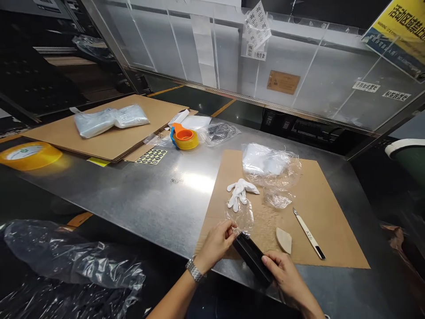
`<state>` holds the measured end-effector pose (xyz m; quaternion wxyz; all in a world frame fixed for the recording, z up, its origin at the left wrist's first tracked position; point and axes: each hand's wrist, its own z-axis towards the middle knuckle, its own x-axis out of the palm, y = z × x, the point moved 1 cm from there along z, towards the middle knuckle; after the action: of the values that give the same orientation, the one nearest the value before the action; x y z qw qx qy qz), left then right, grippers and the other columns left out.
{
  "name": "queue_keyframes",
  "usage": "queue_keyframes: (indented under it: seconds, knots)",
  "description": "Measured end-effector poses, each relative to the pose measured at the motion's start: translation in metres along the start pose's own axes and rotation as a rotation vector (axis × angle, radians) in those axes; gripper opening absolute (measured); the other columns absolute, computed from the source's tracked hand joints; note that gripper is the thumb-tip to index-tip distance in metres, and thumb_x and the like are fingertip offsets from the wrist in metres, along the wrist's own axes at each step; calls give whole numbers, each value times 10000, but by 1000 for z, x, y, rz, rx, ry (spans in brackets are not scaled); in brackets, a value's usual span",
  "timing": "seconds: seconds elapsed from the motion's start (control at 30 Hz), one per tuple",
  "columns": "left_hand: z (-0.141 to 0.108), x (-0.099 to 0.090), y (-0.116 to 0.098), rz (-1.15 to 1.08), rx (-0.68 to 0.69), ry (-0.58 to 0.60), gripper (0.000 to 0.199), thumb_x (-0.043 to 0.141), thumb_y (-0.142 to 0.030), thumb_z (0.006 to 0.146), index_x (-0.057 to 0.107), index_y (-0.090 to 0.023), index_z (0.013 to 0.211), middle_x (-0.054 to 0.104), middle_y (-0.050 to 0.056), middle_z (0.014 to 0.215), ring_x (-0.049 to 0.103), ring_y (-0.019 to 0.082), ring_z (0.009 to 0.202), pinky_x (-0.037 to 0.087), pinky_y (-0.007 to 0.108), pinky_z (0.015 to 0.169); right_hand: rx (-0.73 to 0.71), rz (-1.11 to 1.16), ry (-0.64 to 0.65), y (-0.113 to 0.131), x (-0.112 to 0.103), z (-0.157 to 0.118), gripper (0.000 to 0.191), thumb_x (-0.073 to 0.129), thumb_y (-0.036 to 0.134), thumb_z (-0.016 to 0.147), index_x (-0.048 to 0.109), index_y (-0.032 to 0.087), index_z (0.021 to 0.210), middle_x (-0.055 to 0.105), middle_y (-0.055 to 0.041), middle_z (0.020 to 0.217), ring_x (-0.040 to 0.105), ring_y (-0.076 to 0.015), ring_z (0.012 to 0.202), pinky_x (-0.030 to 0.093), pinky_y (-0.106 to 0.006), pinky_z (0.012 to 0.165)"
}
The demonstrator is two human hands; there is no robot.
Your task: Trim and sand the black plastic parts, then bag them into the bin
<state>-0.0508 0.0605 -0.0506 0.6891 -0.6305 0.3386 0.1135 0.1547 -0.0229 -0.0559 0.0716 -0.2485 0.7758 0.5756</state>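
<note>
My right hand [283, 272] is closed on the lower right part of a long black box [254, 257], thumb on its edge. At the box's upper left end, the fingers of my left hand [217, 243] are pinched together on clear plastic film [241, 215]. Beyond the film lies a white glove [241, 192] on a cardboard sheet [332, 230]. To the right of the box are a beige wedge-shaped piece [283, 240] and a white craft knife [308, 232].
Clear plastic bags [265, 161] lie at the back of the sheet. Further left are an orange tape dispenser [184, 136], round stickers [152, 156], stacked cardboard [116, 148] with packets [111, 120], and a yellow tape roll [29, 155]. A translucent panel [229, 57] rises behind the metal table [139, 190].
</note>
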Motion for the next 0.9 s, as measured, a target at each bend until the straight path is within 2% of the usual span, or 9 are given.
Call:
queue_keyframes:
  seconds: [0.2, 0.3, 0.4, 0.5, 0.63, 0.7, 0.8, 0.9]
  knots:
    - [-6, 2, 2, -16, 37, -5, 115, 446, -180, 799, 531, -195, 875, 575, -25, 671, 548, 123, 594, 409, 219, 559, -62, -195, -220, 3, -2, 7, 400, 384, 428, 894, 575, 167, 659, 493, 12, 548, 463, -120, 517, 317, -217, 485]
    - [-9, 8, -2, 64, 57, -65, 88, 438, -176, 814, 520, -196, 839, 578, -7, 700, 553, 146, 645, 414, 244, 590, -80, -311, -318, 10, 8, 8, 382, 365, 401, 907, 620, 172, 737, 568, -27, 576, 519, -151, 531, 325, -239, 507]
    - [-12, 16, -11, 185, 90, -148, 185, 356, -172, 865, 537, -181, 833, 580, 51, 773, 537, 197, 745, 407, 315, 665, -115, -419, -381, 15, 25, 9, 385, 337, 383, 916, 637, 163, 819, 630, -93, 665, 595, -203, 617, 360, -265, 555]
    - [-16, 21, -22, 275, 179, -149, 249, 331, -178, 888, 580, -181, 871, 579, 71, 793, 513, 222, 777, 391, 351, 697, -179, -484, -391, 20, 35, 11, 358, 341, 374, 914, 631, 162, 918, 661, -120, 743, 632, -227, 697, 393, -275, 598]
    - [-26, 17, -39, 423, 384, -76, 215, 392, -175, 880, 605, -203, 898, 571, 39, 725, 496, 198, 689, 381, 314, 615, -125, -533, -423, 32, 26, 14, 357, 291, 292, 931, 470, 106, 1176, 687, -93, 727, 643, -198, 602, 402, -255, 527]
    - [-31, 12, -49, 514, 468, -81, 221, 387, -146, 879, 599, -188, 925, 564, 35, 700, 490, 187, 653, 372, 302, 579, -66, -592, -429, 42, 16, 13, 314, 288, 233, 922, 473, 124, 1151, 686, -70, 699, 643, -187, 583, 391, -245, 511]
    - [-32, 2, -67, 539, 564, -79, 209, 395, -118, 867, 591, -173, 913, 573, 32, 685, 501, 180, 636, 369, 297, 561, -22, -688, -427, 60, 1, 7, 237, 350, 209, 883, 584, 188, 914, 655, -59, 602, 626, -202, 542, 324, -248, 478]
    - [-25, -9, -89, 541, 603, -59, 198, 396, -121, 863, 583, -181, 835, 580, 23, 652, 509, 177, 605, 355, 299, 537, -35, -704, -411, 80, -19, -6, 238, 401, 224, 856, 589, 212, 711, 620, -41, 546, 590, -182, 509, 271, -247, 472]
